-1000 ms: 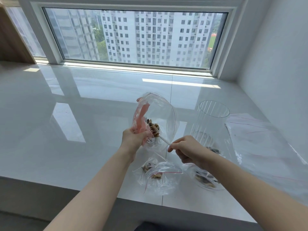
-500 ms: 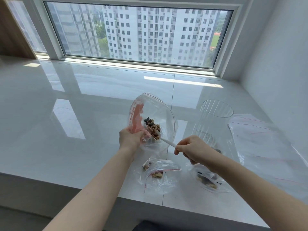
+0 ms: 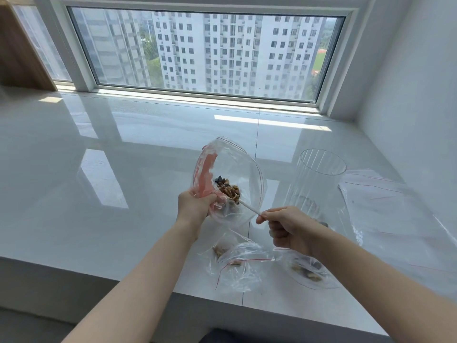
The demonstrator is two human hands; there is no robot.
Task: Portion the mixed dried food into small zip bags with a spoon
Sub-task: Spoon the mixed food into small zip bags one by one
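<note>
My left hand (image 3: 195, 205) grips the lower edge of a clear zip bag (image 3: 237, 169) and holds it up with its mouth wide open toward me. A white spoon (image 3: 249, 208) heaped with mixed dried food (image 3: 228, 189) reaches inside the bag. My right hand (image 3: 286, 229) pinches the spoon's handle at the bag's right side. Two small zip bags with a little food lie flat on the counter: one (image 3: 237, 263) below the hands, another (image 3: 309, 271) partly under my right wrist.
A tall clear ribbed jar (image 3: 319, 179) with some food at its bottom stands right of the held bag. Empty zip bags (image 3: 395, 219) lie at the far right by the wall. The glossy white counter (image 3: 99, 181) ends at a front edge near me.
The loaded spoon has gone a little deeper into the open bag, and both hands drifted slightly right. The bag stays held up and open.
</note>
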